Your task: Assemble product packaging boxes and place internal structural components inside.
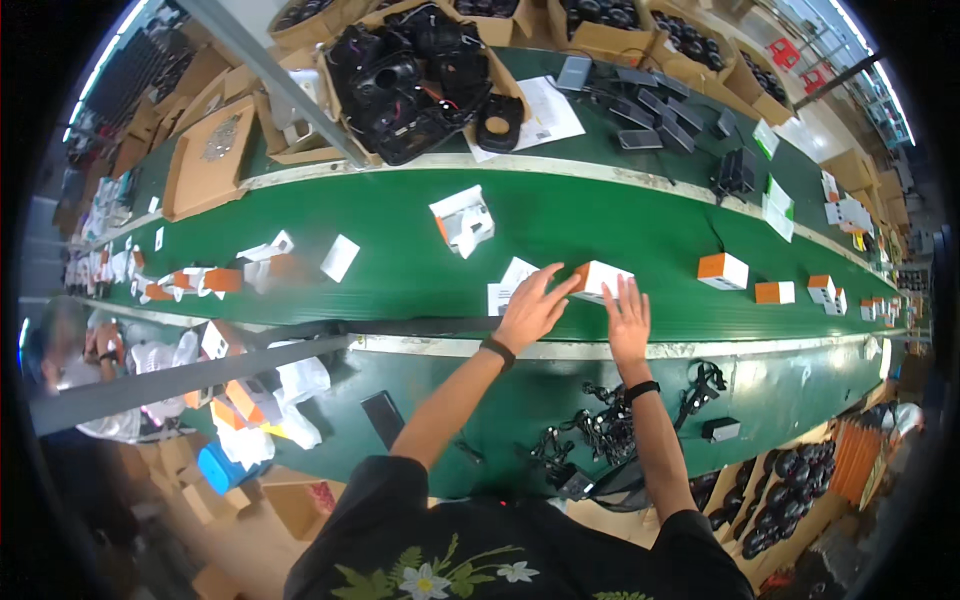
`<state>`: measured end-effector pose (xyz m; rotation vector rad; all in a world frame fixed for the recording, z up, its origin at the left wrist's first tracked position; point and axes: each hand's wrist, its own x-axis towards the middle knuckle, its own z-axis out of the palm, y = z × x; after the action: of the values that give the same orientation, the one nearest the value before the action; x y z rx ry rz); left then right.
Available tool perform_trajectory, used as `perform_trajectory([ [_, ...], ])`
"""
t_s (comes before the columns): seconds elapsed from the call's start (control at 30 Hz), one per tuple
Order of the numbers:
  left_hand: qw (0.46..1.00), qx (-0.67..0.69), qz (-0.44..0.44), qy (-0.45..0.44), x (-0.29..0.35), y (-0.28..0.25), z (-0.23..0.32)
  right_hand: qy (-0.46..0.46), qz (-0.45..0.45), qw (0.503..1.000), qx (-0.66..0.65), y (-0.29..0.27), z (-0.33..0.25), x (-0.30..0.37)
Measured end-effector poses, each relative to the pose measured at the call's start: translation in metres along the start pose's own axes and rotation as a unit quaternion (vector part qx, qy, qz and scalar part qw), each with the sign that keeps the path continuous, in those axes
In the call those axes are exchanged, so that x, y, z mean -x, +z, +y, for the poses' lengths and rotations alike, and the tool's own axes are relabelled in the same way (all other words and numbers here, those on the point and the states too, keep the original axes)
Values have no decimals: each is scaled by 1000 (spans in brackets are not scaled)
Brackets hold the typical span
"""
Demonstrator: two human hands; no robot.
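Observation:
A small white and orange box (603,277) rests on the green conveyor belt (380,290) in front of me, between my two hands. My left hand (535,308) is open, its spread fingertips at the box's orange left end. My right hand (628,322) is also open, fingers stretched out and overlapping the box's near right corner. Whether the fingertips press on the box I cannot tell. White printed papers (512,284) lie just beyond my left hand, partly covered by it. Farther up the belt stands an opened white box (463,220) with white wrapping in it.
More orange and white boxes (722,271) sit along the belt to the right. Black cables (605,425) and a dark flat device (382,418) lie on the near bench. A grey metal bar (200,375) crosses at left. Beyond the belt is a carton of black parts (410,75).

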<state>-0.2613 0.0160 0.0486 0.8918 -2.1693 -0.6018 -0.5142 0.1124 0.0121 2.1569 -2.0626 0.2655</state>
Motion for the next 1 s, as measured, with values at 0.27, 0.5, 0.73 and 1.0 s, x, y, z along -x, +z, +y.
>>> perform_trajectory([
  [0.27,909,3,335,-248,7,-86,-75,-20,27,980,-197,-6,-73,-81],
  [0.5,925,160,184,-293,-30,-85,-147,98,-43,975,-193,58,-108,-96],
  [0.73,908,63,110,-399,15,-106,-121,157,-87,965,-191,46,-83,-37],
  [1.0,896,162,237,-338,96,-141,-97,244,-55,935,-250,-32,-44,102],
])
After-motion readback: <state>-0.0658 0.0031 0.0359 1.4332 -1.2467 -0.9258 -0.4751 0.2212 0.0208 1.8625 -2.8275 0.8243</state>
